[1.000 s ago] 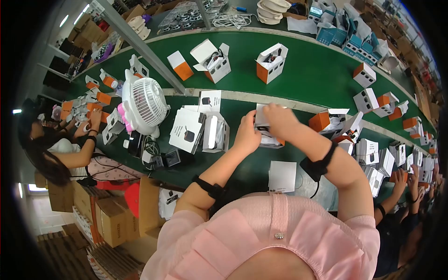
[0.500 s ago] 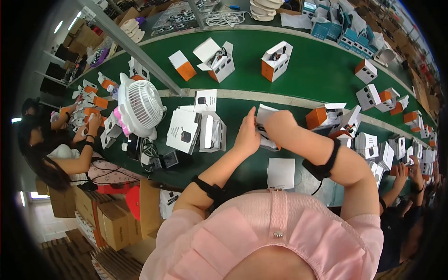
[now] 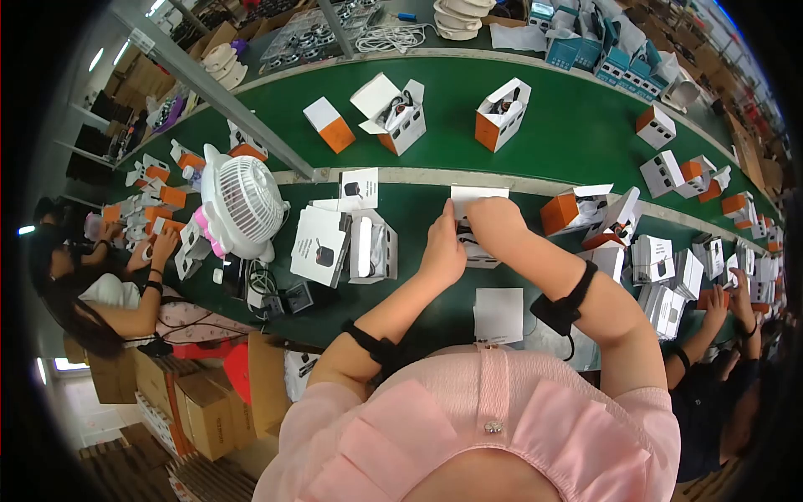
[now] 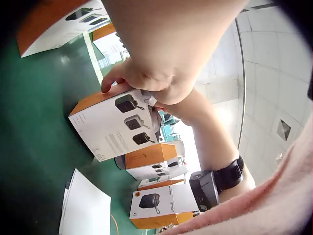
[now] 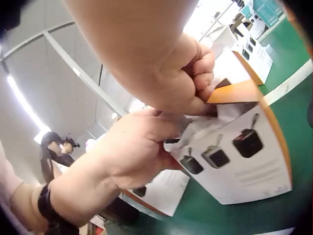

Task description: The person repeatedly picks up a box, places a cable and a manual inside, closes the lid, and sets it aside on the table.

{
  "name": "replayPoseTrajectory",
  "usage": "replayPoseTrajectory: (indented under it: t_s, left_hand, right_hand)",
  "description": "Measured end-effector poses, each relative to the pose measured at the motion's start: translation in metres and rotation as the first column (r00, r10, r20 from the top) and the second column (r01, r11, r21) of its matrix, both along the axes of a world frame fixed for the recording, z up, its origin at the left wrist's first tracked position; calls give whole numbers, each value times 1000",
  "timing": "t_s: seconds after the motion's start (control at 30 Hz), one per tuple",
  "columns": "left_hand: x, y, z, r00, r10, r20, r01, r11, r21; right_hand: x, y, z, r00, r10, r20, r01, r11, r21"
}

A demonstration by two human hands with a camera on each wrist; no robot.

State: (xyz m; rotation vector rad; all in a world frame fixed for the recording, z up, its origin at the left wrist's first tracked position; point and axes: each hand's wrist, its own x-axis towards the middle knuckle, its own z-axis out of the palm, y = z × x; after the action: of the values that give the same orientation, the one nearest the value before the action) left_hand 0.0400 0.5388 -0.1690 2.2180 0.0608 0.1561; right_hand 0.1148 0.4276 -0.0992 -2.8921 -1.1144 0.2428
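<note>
An open white box (image 3: 481, 261) with orange sides and printed black devices stands on the green table before the person. Along its left side lies the left hand (image 3: 443, 251); in the left wrist view, a finger of this hand (image 4: 151, 78) rests on the orange side of the box (image 4: 110, 129). The right hand (image 3: 498, 222) is over the opening. Seen from the right wrist, the right hand (image 5: 193, 78) has curled fingers, its lowest fingertips hidden behind an orange flap (image 5: 237, 93). White wrapping (image 5: 200, 128) shows between both hands at the box's mouth (image 5: 234, 166).
Left of the hands stand another open box (image 3: 374, 247), printed cards (image 3: 319, 244) and a white fan (image 3: 242, 205). White sheets (image 3: 498, 315) lie near the person's chest. Open boxes (image 3: 573, 211) are at the right. Beyond runs a green belt (image 3: 452, 100) with several boxes.
The right hand has shifted slightly over the box opening, its fingers bent downward. A white flap now shows more plainly behind it. The left hand stays at the box's left side.
</note>
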Motion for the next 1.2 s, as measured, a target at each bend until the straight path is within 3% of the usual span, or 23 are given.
replayPoseTrajectory:
  t_s: [0.03,0.1,0.2,0.33,0.4,0.53,0.63,0.7,0.83,0.9,1.03,1.1,1.2]
  left_hand:
    - [-3,0,-4,1000,2,-7,-2,1000,-6]
    - [-6,2,-6,999,-18,29,19,1000,-3]
    - [-9,1,-5,999,-27,21,27,999,-19]
    - [-11,11,-5,999,-34,-6,34,999,-3]
    - [-11,9,-9,999,-26,22,26,999,21]
    - [-10,16,-12,998,-25,63,24,1000,15]
    - [-11,15,-9,998,-9,62,8,1000,14]
    - [-14,17,-8,999,-22,49,23,1000,-9]
    - [-11,16,-18,996,-6,85,3,999,35]
    - [-10,18,-21,983,-22,180,0,992,123]
    - [-7,23,-19,985,8,171,-22,997,81]
    - [-10,25,-19,999,0,45,-1,1000,3]
    - [-10,26,-21,997,12,75,-13,1000,14]
  right_hand:
    - [-1,-5,1,1000,2,-7,-2,1000,-6]
    - [-1,-14,4,981,158,115,-161,987,17]
    - [4,-14,-8,963,187,194,-193,981,10]
    - [0,1,-7,957,221,190,-215,975,-52]
    - [-3,6,-7,964,237,119,-214,960,-183]
    - [-7,17,-12,970,226,84,-204,955,-213]
    - [-7,14,-9,985,137,106,-118,978,-173]
    - [-6,12,-20,966,198,165,-205,978,26]
    - [-7,19,-23,972,183,144,-190,981,33]
    - [-10,26,-27,959,193,205,-186,981,-55]
    - [-13,34,-32,948,168,270,-148,985,-92]
    - [-9,27,-34,979,91,185,-143,946,291]
    - [-8,23,-28,972,192,132,-212,964,159]
